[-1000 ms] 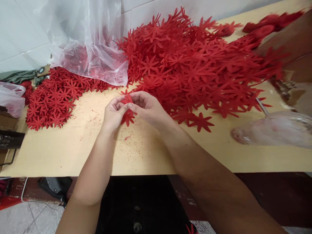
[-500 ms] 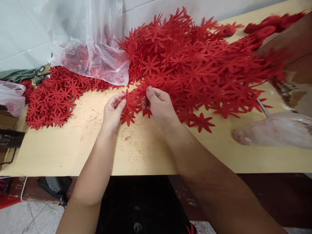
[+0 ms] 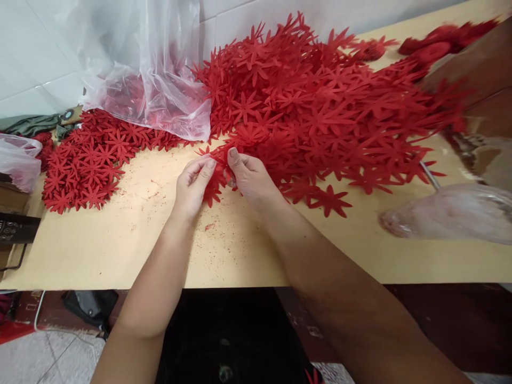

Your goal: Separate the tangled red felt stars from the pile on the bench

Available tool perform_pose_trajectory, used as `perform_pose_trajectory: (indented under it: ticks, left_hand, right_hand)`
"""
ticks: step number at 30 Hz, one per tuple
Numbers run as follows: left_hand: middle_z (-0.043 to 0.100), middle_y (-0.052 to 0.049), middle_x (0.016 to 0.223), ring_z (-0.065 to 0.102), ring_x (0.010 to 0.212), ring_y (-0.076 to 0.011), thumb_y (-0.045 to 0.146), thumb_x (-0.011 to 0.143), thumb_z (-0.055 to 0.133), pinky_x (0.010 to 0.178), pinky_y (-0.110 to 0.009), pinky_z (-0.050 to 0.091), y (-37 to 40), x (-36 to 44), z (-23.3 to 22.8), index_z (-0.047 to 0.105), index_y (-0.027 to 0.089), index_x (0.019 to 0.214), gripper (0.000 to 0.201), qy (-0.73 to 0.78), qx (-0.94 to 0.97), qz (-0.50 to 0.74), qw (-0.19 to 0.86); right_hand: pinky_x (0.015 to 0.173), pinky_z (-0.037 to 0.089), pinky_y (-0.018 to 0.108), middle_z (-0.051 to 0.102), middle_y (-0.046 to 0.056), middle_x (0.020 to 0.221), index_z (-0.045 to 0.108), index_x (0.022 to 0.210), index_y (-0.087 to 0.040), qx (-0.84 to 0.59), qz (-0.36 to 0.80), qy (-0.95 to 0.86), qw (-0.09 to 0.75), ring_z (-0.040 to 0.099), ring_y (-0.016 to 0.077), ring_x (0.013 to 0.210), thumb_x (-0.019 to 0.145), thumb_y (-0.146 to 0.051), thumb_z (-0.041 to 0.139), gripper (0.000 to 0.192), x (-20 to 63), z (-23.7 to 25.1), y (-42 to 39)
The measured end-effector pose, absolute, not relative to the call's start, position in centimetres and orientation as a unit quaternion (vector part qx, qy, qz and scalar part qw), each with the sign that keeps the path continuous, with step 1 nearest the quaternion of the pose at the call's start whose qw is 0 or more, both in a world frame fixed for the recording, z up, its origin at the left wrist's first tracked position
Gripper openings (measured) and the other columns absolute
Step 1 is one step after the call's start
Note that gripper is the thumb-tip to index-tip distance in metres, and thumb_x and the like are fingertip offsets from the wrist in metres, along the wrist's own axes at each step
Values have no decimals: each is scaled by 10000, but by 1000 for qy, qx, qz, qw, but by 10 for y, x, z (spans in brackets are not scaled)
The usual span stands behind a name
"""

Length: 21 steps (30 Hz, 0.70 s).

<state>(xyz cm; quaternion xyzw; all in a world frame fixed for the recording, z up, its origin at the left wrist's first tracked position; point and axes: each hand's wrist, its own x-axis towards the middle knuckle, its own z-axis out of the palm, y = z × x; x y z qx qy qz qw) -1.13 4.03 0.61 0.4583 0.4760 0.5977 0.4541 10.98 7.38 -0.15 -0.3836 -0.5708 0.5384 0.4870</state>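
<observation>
Red flower-shaped cutouts with narrow petals lie heaped in a large pile (image 3: pixel 320 106) from the middle to the right of the table. At its near left edge, my left hand (image 3: pixel 194 181) pinches a red flower cutout (image 3: pixel 215 184) between thumb and fingers. Close beside it, my right hand (image 3: pixel 246 173) has thumb and fingers closed at the same cluster of red petals. Its fingertips are partly hidden, so what exactly they grip is unclear. A single flower cutout (image 3: pixel 331 201) lies at the front of the pile, right of my right hand.
A second, flatter pile of red cutouts (image 3: pixel 86 165) lies at left. Behind it, a clear plastic bag (image 3: pixel 160 101) holds more red pieces. A plastic-wrapped object (image 3: pixel 448 213) with a metal rod lies at right, near a cardboard box (image 3: pixel 476 80). Red crumbs dot the wooden table (image 3: pixel 248 256).
My hands have come closer together: the left moved slightly right, the right moved left and a little down. The piles look unchanged.
</observation>
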Motion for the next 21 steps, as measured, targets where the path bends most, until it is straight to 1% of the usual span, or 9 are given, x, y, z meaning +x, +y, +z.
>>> perform_pose_trajectory:
  ticks: [3,5,7,9,11,13,16,18,21]
  left_hand:
    - [678,-14,828,621,830,-116,332,756,694,800,-256,487,39,-9,8,672,185,780,151,478,462,584,467]
    - [638,18,698,577,674,-85,298,750,697,694,-230,476,39,-8,8,641,179,721,135,495,458,570,470]
    - [596,36,617,530,593,-68,272,758,684,625,-211,453,40,-8,7,602,176,664,159,511,450,565,466]
    - [567,47,579,500,555,-57,265,767,678,584,-195,433,42,-8,6,569,176,639,191,520,439,572,458]
    - [551,52,569,482,535,-50,272,776,675,563,-185,424,43,-9,4,546,178,638,211,521,428,585,451]
    - [542,51,573,478,528,-49,281,791,664,558,-185,424,44,-10,3,528,183,643,224,522,424,591,446]
    - [538,44,599,487,537,-57,292,832,620,563,-195,430,43,-10,1,520,197,670,212,532,435,579,440]
    - [530,42,607,484,539,-63,284,854,589,555,-202,423,42,-10,0,515,205,688,199,545,450,559,434]
    - [507,39,601,461,528,-74,278,879,548,537,-216,399,41,-10,-2,495,208,687,211,564,468,528,430]
  right_hand:
    - [452,253,262,289,-51,486,350,530,-214,-384,526,-579,491,295,79,459,689,-796,472,616,107,1,71]
    - [469,265,265,267,-53,499,333,533,-215,-385,513,-585,497,293,81,472,679,-808,461,624,105,0,70]
    - [487,285,271,264,-49,512,321,539,-217,-384,505,-590,498,309,89,489,688,-822,418,630,103,-1,69]
    - [503,309,274,290,-42,525,339,556,-218,-382,503,-593,500,338,97,506,714,-820,378,623,103,-3,69]
    - [517,339,272,338,-37,547,394,599,-219,-374,506,-589,507,373,102,525,726,-808,392,602,103,-4,68]
    - [529,374,264,390,-38,577,460,671,-224,-355,523,-581,514,408,101,543,703,-799,457,576,103,-4,68]
    - [572,438,251,504,-35,660,529,778,-229,-333,546,-572,513,490,99,607,628,-728,640,533,103,-3,67]
    - [616,472,255,568,-24,715,552,785,-220,-333,552,-575,504,541,106,659,607,-642,728,491,102,-3,67]
    - [644,487,275,597,-16,714,560,732,-206,-340,554,-579,492,567,119,677,644,-545,753,400,104,-6,68]
